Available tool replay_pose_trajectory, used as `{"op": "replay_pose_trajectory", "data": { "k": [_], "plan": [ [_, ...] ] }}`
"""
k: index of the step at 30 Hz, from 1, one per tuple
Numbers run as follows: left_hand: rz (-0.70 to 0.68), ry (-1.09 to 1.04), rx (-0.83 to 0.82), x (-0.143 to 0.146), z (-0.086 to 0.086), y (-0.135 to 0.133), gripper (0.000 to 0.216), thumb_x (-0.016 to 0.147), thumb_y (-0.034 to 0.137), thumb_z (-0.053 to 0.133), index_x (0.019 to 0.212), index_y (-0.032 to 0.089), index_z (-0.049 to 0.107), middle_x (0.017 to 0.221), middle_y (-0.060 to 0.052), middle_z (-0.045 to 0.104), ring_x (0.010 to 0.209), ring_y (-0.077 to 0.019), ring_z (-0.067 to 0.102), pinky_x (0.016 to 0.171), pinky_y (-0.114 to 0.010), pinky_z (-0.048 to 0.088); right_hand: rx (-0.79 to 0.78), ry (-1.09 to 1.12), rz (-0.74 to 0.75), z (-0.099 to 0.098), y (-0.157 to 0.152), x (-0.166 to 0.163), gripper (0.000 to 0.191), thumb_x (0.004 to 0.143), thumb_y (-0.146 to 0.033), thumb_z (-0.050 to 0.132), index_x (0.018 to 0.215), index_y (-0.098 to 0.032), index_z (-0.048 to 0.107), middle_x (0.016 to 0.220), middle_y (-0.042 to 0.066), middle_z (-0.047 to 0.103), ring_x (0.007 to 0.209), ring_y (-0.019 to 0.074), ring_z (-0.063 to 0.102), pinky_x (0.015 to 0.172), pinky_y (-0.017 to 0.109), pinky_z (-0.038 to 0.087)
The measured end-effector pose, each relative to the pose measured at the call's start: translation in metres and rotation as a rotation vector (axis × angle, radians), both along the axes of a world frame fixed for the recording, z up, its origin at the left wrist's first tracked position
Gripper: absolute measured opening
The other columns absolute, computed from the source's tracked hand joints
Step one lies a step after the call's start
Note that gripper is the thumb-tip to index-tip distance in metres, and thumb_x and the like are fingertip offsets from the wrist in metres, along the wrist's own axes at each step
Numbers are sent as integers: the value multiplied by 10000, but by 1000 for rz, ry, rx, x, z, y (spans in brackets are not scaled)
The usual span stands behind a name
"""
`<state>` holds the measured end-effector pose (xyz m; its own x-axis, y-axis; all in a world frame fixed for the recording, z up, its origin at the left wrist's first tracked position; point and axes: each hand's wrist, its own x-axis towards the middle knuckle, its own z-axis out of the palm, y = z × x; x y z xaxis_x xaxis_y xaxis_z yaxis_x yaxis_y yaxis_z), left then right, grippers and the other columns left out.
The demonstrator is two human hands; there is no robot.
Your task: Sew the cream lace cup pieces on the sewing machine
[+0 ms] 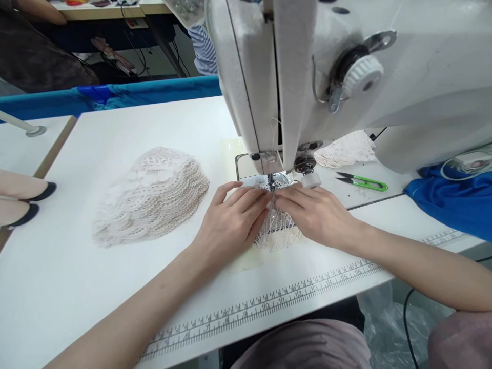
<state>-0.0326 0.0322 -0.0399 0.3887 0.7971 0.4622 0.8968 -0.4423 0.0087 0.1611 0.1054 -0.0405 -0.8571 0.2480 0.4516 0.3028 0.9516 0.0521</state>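
Observation:
A piece of white lace (279,223) lies under the presser foot (271,180) of a white sewing machine (251,77). My left hand (234,215) is on the lace's left side, thumb and fingertips closed on it close to the needle. From the right, my right hand (319,212) pinches the same lace, its fingertips nearly meeting the left ones. The lace's fringe-like lower part hangs toward me between both hands. Fingers hide much of the cloth at the needle. To the left rests a layered pile of lace pieces (154,195).
Green thread snips (363,182) lie right of the needle, near more lace (346,148). Blue cloth (453,197) bunches at the right edge. A printed ruler (265,307) runs along the table's front. Another person's arm (46,11) shows at the top left.

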Motion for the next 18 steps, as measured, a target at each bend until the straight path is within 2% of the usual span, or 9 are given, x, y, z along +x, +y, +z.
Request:
{"op": "replay_pose_trajectory", "data": {
  "k": [5,13,18],
  "plan": [
    [19,40,-37,3,-1,-4,262,903,251,522,1122,185,647,1142,-86,671,980,-245,614,871,-436,457,-42,-69,-89,-6,6,1,319,856,-1,376,1016,-114,628,1095,109,687,910,196,615,784,331,460],
    [43,158,12,11,3,-7,310,917,351,523,1154,179,625,1146,-89,683,1081,-259,604,918,-458,412,74,-93,-122,-7,14,0,288,874,-62,418,1080,-116,611,1104,123,683,1016,217,582,875,363,441],
    [39,145,6,13,4,-7,309,919,360,518,1163,199,618,1140,-93,684,1101,-268,601,937,-481,397,44,-112,-119,-7,15,1,283,889,-71,424,1112,-105,595,1118,135,676,1083,232,566,928,404,420]
  ]
}}
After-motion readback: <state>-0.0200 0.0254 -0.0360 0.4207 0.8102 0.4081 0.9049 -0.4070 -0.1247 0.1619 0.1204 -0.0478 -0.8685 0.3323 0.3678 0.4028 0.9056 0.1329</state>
